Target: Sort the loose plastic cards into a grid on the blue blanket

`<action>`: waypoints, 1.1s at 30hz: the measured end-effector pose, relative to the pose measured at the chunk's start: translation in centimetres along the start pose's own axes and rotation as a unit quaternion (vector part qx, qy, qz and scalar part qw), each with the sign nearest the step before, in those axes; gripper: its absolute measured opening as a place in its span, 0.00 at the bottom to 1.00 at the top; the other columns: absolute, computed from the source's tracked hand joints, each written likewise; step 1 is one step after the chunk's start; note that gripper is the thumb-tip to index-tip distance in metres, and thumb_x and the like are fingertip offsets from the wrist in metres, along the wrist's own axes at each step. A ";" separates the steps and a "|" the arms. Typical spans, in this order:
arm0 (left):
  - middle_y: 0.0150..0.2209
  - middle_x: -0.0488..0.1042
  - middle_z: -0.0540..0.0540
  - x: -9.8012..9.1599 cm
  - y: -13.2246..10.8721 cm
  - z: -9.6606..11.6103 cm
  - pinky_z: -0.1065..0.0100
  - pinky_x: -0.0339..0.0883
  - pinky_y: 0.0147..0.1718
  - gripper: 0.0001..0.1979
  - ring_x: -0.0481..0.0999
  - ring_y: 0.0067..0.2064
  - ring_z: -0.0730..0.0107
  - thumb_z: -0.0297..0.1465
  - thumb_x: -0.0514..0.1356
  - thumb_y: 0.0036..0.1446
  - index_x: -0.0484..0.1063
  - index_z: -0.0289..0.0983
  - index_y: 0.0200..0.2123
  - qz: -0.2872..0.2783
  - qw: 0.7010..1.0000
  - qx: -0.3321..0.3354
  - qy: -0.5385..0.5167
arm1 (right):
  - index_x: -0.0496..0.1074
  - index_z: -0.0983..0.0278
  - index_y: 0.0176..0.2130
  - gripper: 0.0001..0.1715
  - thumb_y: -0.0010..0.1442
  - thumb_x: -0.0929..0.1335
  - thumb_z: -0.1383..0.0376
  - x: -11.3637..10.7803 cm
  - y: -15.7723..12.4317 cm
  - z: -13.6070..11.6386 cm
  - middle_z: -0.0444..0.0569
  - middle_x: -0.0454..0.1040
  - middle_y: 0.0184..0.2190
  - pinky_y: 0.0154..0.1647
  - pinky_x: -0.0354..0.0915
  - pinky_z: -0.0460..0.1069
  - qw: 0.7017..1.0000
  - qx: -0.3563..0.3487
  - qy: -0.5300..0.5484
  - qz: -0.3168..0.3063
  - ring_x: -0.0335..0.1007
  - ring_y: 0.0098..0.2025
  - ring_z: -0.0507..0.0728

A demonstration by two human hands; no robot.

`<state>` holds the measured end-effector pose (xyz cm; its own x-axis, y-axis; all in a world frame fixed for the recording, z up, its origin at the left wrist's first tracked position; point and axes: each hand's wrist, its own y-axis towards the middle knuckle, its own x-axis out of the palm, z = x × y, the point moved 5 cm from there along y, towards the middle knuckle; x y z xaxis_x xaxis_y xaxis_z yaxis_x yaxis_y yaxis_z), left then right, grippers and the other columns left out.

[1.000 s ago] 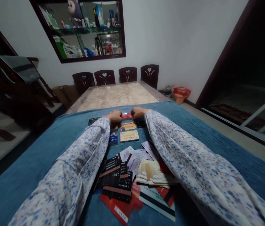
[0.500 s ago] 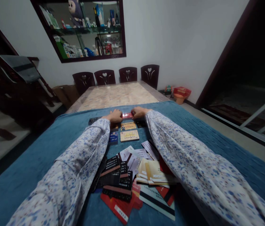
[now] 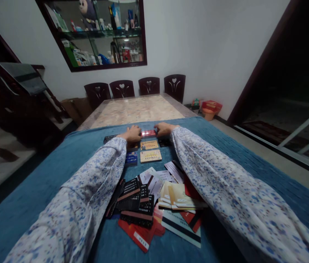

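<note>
Nearest, on the blue cloth [image 3: 33, 197]: a loose heap of cards [image 3: 149, 204], black, red, cream and white, lying overlapped between the two floral sleeves [image 3: 214, 190]. Beyond it, laid flat and apart: a dark blue card [image 3: 131, 159], a gold card [image 3: 150, 156] just beside it, and another gold card [image 3: 149, 144] behind that. Farthest, near the cloth's far edge: a red card [image 3: 149, 133], its ends pinched between the closed fingers of the left hand [image 3: 131, 134] and right hand [image 3: 164, 129]; past it, a marble tabletop [image 3: 135, 109], four dark chairs [image 3: 149, 85] and a glazed wall cabinet [image 3: 102, 33].
</note>
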<state>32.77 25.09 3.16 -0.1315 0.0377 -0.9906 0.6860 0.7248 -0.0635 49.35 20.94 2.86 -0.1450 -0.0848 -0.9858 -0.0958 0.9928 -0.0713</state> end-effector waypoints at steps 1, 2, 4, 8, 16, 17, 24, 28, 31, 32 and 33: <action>0.61 0.69 0.35 -0.1 -0.1 0.0 0.51 0.61 0.62 0.20 0.64 0.65 0.48 0.33 0.57 0.61 0.73 0.37 0.55 0.002 1.000 -0.001 0.001 | 0.70 0.68 0.63 0.39 0.54 0.73 0.66 -0.1 -0.1 0.1 0.55 0.81 0.52 0.46 0.69 0.45 1.000 0.001 -0.001 0.004 0.78 0.50 0.60; 0.61 0.69 0.35 -0.1 -0.3 0.0 0.50 0.61 0.62 0.20 0.64 0.65 0.48 0.33 0.57 0.61 0.73 0.37 0.56 0.003 1.000 -0.002 0.002 | 0.70 0.68 0.64 0.38 0.55 0.73 0.66 -0.1 -0.2 0.3 0.55 0.81 0.52 0.47 0.69 0.45 1.000 0.001 -0.002 0.009 0.78 0.51 0.60; 0.62 0.68 0.35 -0.3 -0.6 0.0 0.50 0.61 0.62 0.20 0.64 0.65 0.48 0.33 0.57 0.61 0.72 0.37 0.56 0.005 1.000 -0.003 0.003 | 0.71 0.68 0.63 0.36 0.55 0.72 0.66 -0.3 -0.6 0.5 0.54 0.81 0.52 0.48 0.68 0.45 1.000 0.001 0.000 0.020 0.78 0.51 0.59; 0.62 0.68 0.33 -0.7 -1.4 0.2 0.48 0.61 0.61 0.20 0.63 0.65 0.46 0.32 0.55 0.62 0.72 0.35 0.55 0.008 1.000 -0.003 0.007 | 0.72 0.67 0.61 0.35 0.54 0.71 0.68 -0.9 -1.6 1.0 0.53 0.80 0.52 0.48 0.68 0.45 0.999 0.003 0.002 0.035 0.77 0.51 0.58; 0.61 0.67 0.32 -1.7 -3.3 1.4 0.47 0.60 0.61 0.21 0.63 0.64 0.45 0.32 0.54 0.63 0.70 0.33 0.57 0.019 0.999 0.017 0.021 | 0.73 0.67 0.57 0.30 0.54 0.70 0.71 -2.0 -4.4 1.2 0.55 0.79 0.52 0.44 0.66 0.45 0.998 0.010 -0.017 0.061 0.75 0.50 0.59; 0.61 0.67 0.31 -1.8 -3.5 1.6 0.47 0.60 0.61 0.21 0.63 0.63 0.45 0.32 0.54 0.63 0.70 0.33 0.57 0.020 0.999 0.021 0.025 | 0.73 0.67 0.57 0.30 0.55 0.70 0.71 -2.1 -4.8 1.2 0.55 0.79 0.51 0.43 0.65 0.45 0.998 0.010 -0.020 0.063 0.75 0.50 0.59; 0.58 0.68 0.32 -2.4 -5.2 2.9 0.47 0.61 0.58 0.17 0.65 0.61 0.45 0.32 0.54 0.63 0.71 0.33 0.53 0.041 0.998 0.052 0.022 | 0.76 0.64 0.54 0.23 0.59 0.69 0.66 -2.7 -7.9 0.5 0.51 0.82 0.46 0.39 0.63 0.45 0.996 0.023 -0.035 0.077 0.76 0.45 0.57; 0.59 0.68 0.31 -2.6 -6.2 3.7 0.47 0.60 0.57 0.18 0.64 0.61 0.46 0.30 0.54 0.63 0.69 0.32 0.55 0.056 0.996 0.068 0.022 | 0.79 0.62 0.51 0.18 0.62 0.68 0.64 -2.4 -9.7 0.0 0.51 0.82 0.47 0.39 0.61 0.46 0.995 0.018 -0.053 0.078 0.76 0.46 0.57; 0.60 0.67 0.32 -2.5 -6.8 4.2 0.47 0.60 0.56 0.20 0.63 0.61 0.45 0.29 0.55 0.62 0.68 0.33 0.57 0.063 0.995 0.077 0.012 | 0.80 0.61 0.49 0.17 0.62 0.68 0.65 -2.0 -11.2 -0.2 0.51 0.82 0.47 0.38 0.60 0.46 0.994 0.012 -0.064 0.083 0.76 0.46 0.57; 0.61 0.67 0.32 -2.4 -7.0 4.4 0.47 0.60 0.56 0.20 0.63 0.61 0.45 0.29 0.56 0.62 0.68 0.33 0.57 0.065 0.995 0.079 0.006 | 0.80 0.61 0.49 0.17 0.62 0.68 0.65 -1.9 -11.8 -0.3 0.51 0.82 0.47 0.38 0.60 0.46 0.994 0.010 -0.068 0.083 0.76 0.46 0.58; 0.60 0.67 0.32 -2.4 -7.2 4.5 0.47 0.59 0.56 0.21 0.63 0.61 0.45 0.28 0.56 0.62 0.68 0.34 0.58 0.067 0.994 0.082 0.002 | 0.80 0.61 0.48 0.16 0.62 0.68 0.65 -1.8 -12.3 -0.4 0.51 0.82 0.47 0.38 0.59 0.47 0.994 0.009 -0.072 0.082 0.76 0.45 0.58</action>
<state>31.38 16.67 5.40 -0.0339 0.1287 -0.9911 0.8046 0.5918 0.0493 50.43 8.86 5.59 -0.0143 0.0904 -0.9958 -0.0656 0.9937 0.0912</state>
